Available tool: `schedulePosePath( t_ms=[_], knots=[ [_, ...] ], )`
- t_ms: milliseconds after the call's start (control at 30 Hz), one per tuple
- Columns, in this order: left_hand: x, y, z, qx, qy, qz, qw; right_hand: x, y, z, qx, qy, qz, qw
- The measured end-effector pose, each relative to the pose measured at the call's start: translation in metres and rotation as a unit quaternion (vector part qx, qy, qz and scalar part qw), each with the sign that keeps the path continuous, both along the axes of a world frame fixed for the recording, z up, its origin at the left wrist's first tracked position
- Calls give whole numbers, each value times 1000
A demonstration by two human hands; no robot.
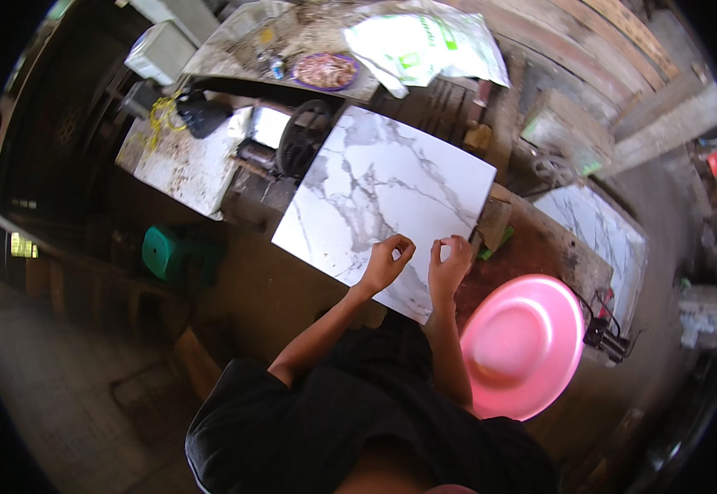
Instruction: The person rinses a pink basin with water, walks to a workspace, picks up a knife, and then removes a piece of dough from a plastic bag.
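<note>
A square white tile [375, 189] with grey marbled veins lies in front of me like a tabletop. Above its near right part is my left hand [387, 262], fingers curled and thumb meeting fingertips in a pinch. Close beside it, near the tile's right edge, my right hand [450, 262] is pinched in the same way. A small gap separates the two hands. Whatever sits between the fingertips, if anything, is too small to make out. To the right of my right forearm stands a round pink plastic basin [568, 362].
Beyond the tile's left corner is a dark spoked wheel [305, 138] of a machine. A green stool [161, 251] stands at left. On the far bench are a white sack [424, 49] and a plate of reddish pieces [324, 72]. Another marbled slab [593, 222] lies at right.
</note>
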State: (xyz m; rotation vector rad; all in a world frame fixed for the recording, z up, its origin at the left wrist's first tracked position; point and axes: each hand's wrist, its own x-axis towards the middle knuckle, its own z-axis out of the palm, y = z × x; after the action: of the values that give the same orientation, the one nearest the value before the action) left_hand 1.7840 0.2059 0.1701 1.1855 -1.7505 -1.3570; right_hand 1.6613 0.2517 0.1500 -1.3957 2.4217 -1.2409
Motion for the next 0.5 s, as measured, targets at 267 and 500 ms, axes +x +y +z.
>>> schedulePosePath(
  t_ms=[267, 500],
  knots=[
    [58, 11, -12, 25, 26, 186, 982, 48, -27, -2, -8, -2, 144, 990],
    [141, 40, -35, 7, 40, 307, 951, 130, -37, -8, -13, -53, 306, 951]
  ],
)
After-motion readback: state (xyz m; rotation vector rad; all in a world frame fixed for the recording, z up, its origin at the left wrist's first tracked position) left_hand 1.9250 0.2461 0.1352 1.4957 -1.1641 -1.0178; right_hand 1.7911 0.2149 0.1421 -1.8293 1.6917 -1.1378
